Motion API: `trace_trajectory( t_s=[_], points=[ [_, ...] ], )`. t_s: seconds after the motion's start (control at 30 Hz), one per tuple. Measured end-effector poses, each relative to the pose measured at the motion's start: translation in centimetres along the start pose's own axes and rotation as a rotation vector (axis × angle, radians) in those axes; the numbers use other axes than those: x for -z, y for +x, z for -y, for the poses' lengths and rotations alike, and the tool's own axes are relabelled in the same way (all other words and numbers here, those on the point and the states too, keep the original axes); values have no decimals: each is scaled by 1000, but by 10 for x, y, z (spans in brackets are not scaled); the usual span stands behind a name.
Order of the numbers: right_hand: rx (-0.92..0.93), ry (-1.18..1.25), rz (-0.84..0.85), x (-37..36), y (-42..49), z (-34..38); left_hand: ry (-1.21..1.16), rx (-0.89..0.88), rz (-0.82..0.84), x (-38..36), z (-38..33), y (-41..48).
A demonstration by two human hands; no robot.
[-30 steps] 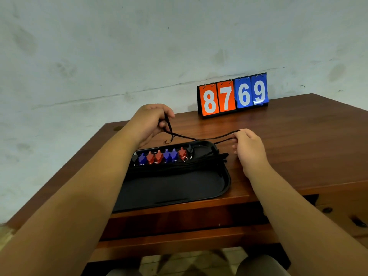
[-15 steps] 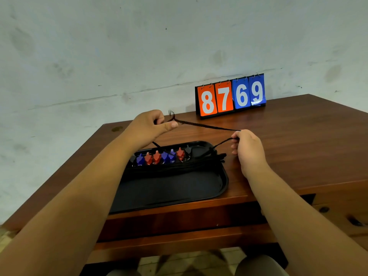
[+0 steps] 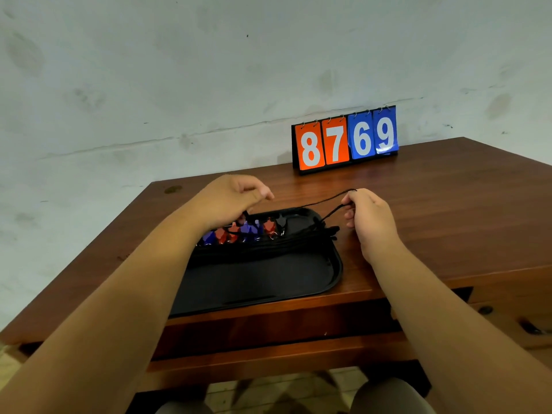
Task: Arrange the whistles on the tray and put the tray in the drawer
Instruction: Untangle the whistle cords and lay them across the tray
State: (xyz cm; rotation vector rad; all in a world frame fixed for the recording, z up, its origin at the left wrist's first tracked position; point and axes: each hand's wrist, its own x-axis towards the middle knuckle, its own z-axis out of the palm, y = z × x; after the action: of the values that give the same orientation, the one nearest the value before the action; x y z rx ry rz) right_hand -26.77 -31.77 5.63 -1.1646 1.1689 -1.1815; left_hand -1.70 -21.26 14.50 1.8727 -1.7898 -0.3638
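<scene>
A black tray (image 3: 304, 282) lies on the wooden table (image 3: 448, 222) near its front edge. Along the tray's far side stands a row of several whistles (image 3: 254, 231), blue, red and black, with their black cords bundled across the tray (image 3: 298, 242). My right hand (image 3: 367, 219) pinches a loop of black cord (image 3: 325, 200) just right of the tray's far corner. My left hand (image 3: 233, 201) hovers low over the left whistles with curled fingers. A dark strand rises to its underside, and the grip itself is hidden.
A flip scoreboard (image 3: 346, 140) reading 8769 stands at the back of the table against the wall. Below the table's front edge a drawer (image 3: 268, 354) stands pulled out. Another drawer front with a dark knob (image 3: 485, 309) is at the right.
My left hand has dropped from above the table down onto the row of whistles, and the taut cord has slackened. My right hand has stayed in place with the loop.
</scene>
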Motion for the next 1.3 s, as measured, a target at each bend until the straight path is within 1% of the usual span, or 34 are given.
trace_trajectory(
  t_s=[0.2,0.27,0.33,0.4,0.53,0.63,0.73,0.9,1.13,1.23,1.3],
  points=[
    [-20,-1,-22,-2,-1,2,112,52,286,-7,11,-11],
    [-14,-4,-17,-2,-1,2,137,64,351,-12,14,-15],
    [-7,5,-14,-2,-2,2,111,52,385,-17,16,-20],
    [1,11,-10,-2,-4,1,100,36,385,-23,17,-24],
    [15,9,-4,-1,-4,1,190,-17,360,-38,16,-25],
    [14,-2,-3,-1,-4,2,184,-36,363,-49,11,-26],
    [14,-7,-12,-1,-4,1,203,-125,317,-55,8,-28],
    [3,-22,-10,-1,-2,0,173,-250,415,-61,9,-27],
    [10,-15,-3,-1,-1,-2,221,-282,436,-66,2,-24],
    [14,-27,0,0,1,-3,183,-260,373,-65,-3,-26],
    [38,-26,0,0,2,-5,95,-222,254,-62,-5,-27]
  ],
)
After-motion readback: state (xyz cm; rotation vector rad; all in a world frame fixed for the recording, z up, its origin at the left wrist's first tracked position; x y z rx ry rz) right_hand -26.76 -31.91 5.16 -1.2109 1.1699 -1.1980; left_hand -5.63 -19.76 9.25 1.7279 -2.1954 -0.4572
